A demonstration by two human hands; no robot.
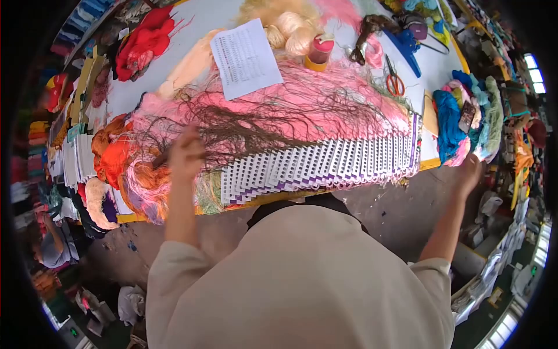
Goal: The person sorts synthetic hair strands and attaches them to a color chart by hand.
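Observation:
My left hand (187, 154) is smeared by motion above the left part of the pink threads (325, 99), close to a bundle of dark brown threads (232, 125) lying across them. Whether it holds anything is not clear. My right hand (467, 174) is at the table's right edge, just below hanging skeins of blue thread (449, 125) and a small pink skein (459, 152); its fingers are blurred. A row of white punched cards (314, 166) with purple edges overlaps along the front edge, with threads running over and around it.
A printed sheet (246, 59) lies on the threads. Behind are a thread cone (319, 53), cream yarn balls (293, 32), orange-handled scissors (394, 85) and a blue tool (404, 49). Red skeins (145, 43) lie back left; orange skeins (113, 154) hang at the left edge.

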